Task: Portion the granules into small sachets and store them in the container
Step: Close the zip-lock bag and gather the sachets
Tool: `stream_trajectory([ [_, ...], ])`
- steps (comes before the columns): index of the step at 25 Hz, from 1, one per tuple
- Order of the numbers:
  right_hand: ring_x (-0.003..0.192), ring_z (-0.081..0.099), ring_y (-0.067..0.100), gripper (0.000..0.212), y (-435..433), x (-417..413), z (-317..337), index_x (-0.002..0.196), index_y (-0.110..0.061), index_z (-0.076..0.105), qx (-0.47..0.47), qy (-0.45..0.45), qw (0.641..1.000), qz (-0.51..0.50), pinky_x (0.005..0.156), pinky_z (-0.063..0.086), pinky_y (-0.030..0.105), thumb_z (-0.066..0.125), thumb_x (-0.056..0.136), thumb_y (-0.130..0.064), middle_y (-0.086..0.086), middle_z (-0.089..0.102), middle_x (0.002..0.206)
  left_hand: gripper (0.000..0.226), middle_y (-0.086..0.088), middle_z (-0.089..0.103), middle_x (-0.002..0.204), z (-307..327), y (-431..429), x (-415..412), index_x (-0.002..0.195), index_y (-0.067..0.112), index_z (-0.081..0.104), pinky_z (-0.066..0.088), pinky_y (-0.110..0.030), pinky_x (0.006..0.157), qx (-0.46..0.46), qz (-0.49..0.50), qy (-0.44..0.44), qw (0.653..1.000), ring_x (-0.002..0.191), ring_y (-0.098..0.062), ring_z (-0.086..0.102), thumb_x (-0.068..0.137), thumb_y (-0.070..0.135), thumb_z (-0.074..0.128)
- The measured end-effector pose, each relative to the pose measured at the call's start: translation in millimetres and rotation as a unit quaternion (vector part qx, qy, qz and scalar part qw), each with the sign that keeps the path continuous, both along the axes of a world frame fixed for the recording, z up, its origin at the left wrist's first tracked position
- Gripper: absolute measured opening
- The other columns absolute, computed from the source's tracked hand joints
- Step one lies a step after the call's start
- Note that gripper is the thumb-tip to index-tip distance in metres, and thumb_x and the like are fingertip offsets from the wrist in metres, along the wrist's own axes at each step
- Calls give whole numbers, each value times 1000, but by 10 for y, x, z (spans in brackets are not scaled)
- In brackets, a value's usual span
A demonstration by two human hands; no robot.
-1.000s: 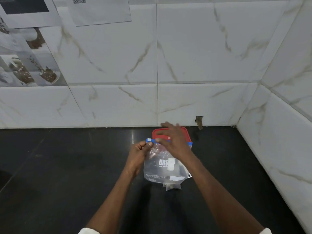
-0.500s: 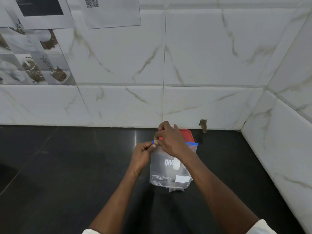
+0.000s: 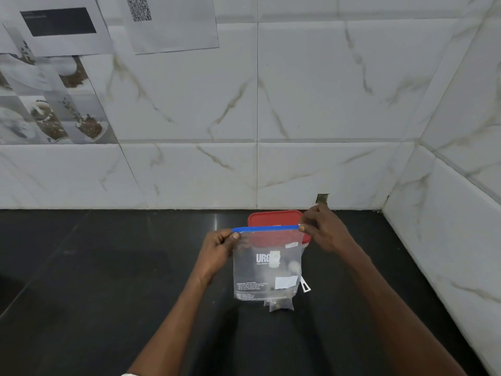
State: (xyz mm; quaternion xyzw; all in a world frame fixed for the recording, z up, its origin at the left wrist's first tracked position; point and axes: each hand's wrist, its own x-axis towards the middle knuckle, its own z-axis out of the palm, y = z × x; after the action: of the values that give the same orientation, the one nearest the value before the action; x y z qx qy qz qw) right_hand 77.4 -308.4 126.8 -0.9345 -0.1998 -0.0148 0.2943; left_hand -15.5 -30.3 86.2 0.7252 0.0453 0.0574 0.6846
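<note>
A clear zip bag (image 3: 267, 270) with white print and a blue seal strip hangs upright over the black counter. My left hand (image 3: 218, 249) pinches the strip's left end and my right hand (image 3: 324, 230) pinches its right end. Dark granules lie at the bag's bottom. A small filled sachet (image 3: 280, 305) sits on the counter just below the bag. Behind the bag stands a container with a red lid (image 3: 273, 218), partly hidden by the bag.
The black counter (image 3: 108, 280) meets white marble-tiled walls at the back and on the right, forming a corner. Printed sheets (image 3: 173, 23) hang on the back wall at upper left. A small white tab (image 3: 305, 286) lies right of the bag.
My right hand has slid along the blue strip from its left end to its right end. The left hand has kept its pinch on the left end.
</note>
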Motion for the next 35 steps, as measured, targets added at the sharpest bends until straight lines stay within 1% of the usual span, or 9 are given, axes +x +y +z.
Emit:
stream_trajectory([
  [4,99,69,16,31,56,-171,-209,114,-23,57,308,215,927,-25,81,54,31,72,88,-29,-2,69,111,27,-18,78,100,73,-70,82,108,-4,72,61,-34,77,-89,41,5,995,86,-25,77,105,12,50],
  [8,96,66,14,31,276,-469,-739,114,-18,64,345,319,883,-12,74,49,20,75,85,-15,1,70,105,28,-23,77,94,80,15,192,104,-10,64,63,-42,79,-155,60,-2,986,81,-33,77,106,13,48],
  [14,94,67,21,33,666,-630,-1065,113,-15,66,435,372,819,-39,79,51,31,74,82,-26,2,72,102,25,-7,78,84,148,201,289,94,5,67,65,-39,70,-231,119,-5,966,74,-20,76,106,12,46],
  [19,89,67,18,15,853,-781,-1134,110,-4,62,477,383,786,-92,73,61,36,61,94,-5,12,68,105,22,-2,75,77,-110,552,286,93,8,65,62,-28,69,-245,189,5,951,67,-12,72,104,5,45],
  [22,78,65,22,15,1063,-1007,-1286,87,9,61,469,350,796,-154,66,62,35,67,90,-4,17,66,90,19,-4,72,79,-341,762,179,91,11,64,62,-27,65,-248,210,46,945,65,-12,71,102,6,49],
  [25,69,59,16,26,1291,-1107,-1347,67,-2,54,451,307,812,-208,62,62,33,68,88,-3,9,59,72,11,-4,74,79,-445,844,261,94,11,64,63,-31,64,-231,184,69,953,68,-14,74,99,4,56],
  [28,77,65,16,7,1488,-1014,-1337,86,-4,59,454,277,813,-237,67,61,27,64,92,-3,5,66,87,15,-2,76,74,-515,998,608,92,10,63,64,-33,66,-202,182,87,958,66,-15,73,96,-4,58],
  [30,84,68,18,19,1591,-937,-1344,102,-13,53,451,225,829,-242,67,61,25,59,93,2,5,64,97,17,-3,75,75,-605,1138,882,90,10,64,62,-32,69,-194,186,101,958,68,-15,73,95,-5,59],
  [35,70,60,19,25,1891,-822,-1584,83,-20,52,299,142,915,-231,68,57,41,49,92,2,1,58,75,19,-2,75,70,-1031,1282,1472,85,10,64,61,-33,67,-161,167,158,960,64,-16,72,94,-6,61],
])
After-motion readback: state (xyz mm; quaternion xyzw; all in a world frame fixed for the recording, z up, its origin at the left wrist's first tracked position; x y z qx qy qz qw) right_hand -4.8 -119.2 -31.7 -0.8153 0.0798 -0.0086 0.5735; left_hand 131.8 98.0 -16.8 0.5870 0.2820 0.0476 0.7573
